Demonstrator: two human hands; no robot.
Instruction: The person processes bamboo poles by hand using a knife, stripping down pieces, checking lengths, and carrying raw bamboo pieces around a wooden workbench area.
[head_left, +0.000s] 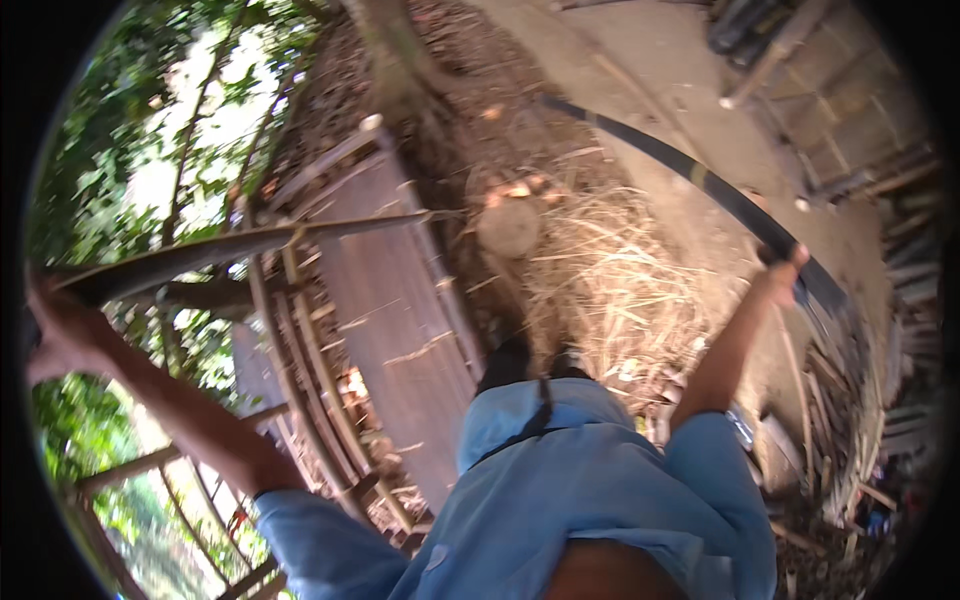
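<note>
With arms spread wide, I hold a long dark bamboo piece on each side. At the far left, my left hand (pixel 68 335) grips the thick end of one bamboo piece (pixel 220 245), which tapers toward the middle of the view; its fingers are partly lost at the dark rim. My right hand (pixel 785 274) closes around the near part of the other bamboo piece (pixel 690 170). That piece has yellowish bands at its joints and slants away to the upper middle. Both pieces look curved near the rim, and motion blurs them slightly.
A round wooden chopping block (pixel 508 227) stands before my feet, beside scattered straw-like shavings (pixel 610 270). To its left is a plank bench (pixel 385 300) with a bamboo railing (pixel 300 350). A tree trunk (pixel 390 50) rises beyond. Split sticks (pixel 825 420) lie at right.
</note>
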